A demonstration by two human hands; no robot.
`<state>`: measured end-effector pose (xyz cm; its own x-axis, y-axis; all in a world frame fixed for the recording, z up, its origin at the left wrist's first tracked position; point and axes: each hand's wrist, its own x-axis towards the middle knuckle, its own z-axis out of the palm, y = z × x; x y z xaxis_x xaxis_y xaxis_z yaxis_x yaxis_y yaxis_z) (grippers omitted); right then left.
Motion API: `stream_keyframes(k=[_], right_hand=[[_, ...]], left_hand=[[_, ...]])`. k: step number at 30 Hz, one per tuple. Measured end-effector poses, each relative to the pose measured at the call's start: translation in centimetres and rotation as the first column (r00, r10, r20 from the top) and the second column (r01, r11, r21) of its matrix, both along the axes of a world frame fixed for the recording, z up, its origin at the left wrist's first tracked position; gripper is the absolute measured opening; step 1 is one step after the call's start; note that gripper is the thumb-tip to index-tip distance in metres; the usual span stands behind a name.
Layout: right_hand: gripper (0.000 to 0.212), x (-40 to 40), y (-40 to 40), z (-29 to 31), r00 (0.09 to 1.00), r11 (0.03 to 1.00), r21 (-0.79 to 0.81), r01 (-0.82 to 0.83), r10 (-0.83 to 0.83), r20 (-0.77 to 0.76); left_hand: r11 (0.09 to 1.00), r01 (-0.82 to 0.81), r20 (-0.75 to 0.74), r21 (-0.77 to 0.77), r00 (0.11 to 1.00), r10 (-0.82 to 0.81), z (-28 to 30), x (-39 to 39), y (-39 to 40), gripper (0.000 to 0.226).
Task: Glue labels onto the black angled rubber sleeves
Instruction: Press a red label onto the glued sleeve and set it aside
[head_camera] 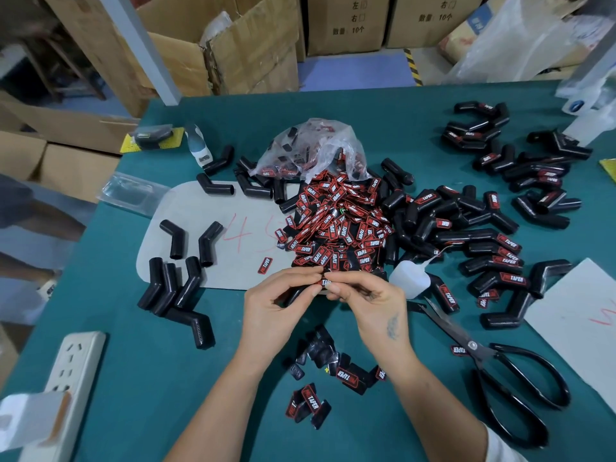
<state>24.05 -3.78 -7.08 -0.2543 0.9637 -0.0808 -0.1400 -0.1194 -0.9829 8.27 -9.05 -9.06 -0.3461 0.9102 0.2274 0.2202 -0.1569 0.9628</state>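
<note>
Both hands are meeting at the centre of the green table (133, 378): the left hand (276, 303) and the right hand (365, 300) are pinching one small red-and-black label (322, 282) between thumb and fingertips, just in front of the label pile (336, 225). A black sleeve (295, 295) is peeking out under the left fingers; whether that hand is gripping it I cannot tell.

Behind the pile a clear plastic bag (313, 148) is lying open, more labels spilling from it. The labels are reading "TAPER" in white on black with red edging. Under the heap a grey sheet (233, 268) is showing a red handwritten "4".

To the left, bare angled rubber sleeves (173, 291) are lying scattered on and around the sheet. To the right, labelled sleeves (493, 261) are piling up, "TAPER" facing upward. A white glue bottle (408, 278) is lying just beside the right hand, nozzle pointing right. Near the forearms, loose labels (316, 375) are resting on the table, some face down.

Black-handled scissors (500, 378) are lying at the right, a white power strip (73, 361) at the lower left. Cardboard boxes (350, 21) beyond the table are carrying printed Chinese characters and "10".
</note>
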Motion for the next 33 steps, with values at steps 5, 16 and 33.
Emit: stream_keyframes(k=[5,16,33], right_hand=[[0.032,-0.01,-0.01,-0.15,1.000,1.000,0.012,-0.003,0.002,0.020],[0.032,-0.07,0.00,-0.15,1.000,1.000,0.025,0.002,-0.002,0.012],[0.030,0.00,-0.04,-0.27,1.000,0.999,0.044,0.004,-0.004,0.003]], left_hand=[[1.000,-0.012,-0.008,0.013,1.000,0.012,0.24,-0.11,0.02,0.013],[1.000,-0.016,-0.036,0.022,0.999,0.017,0.41,-0.10,0.01,0.013],[0.999,-0.022,-0.083,0.045,0.996,0.025,0.54,-0.11,-0.06,0.016]])
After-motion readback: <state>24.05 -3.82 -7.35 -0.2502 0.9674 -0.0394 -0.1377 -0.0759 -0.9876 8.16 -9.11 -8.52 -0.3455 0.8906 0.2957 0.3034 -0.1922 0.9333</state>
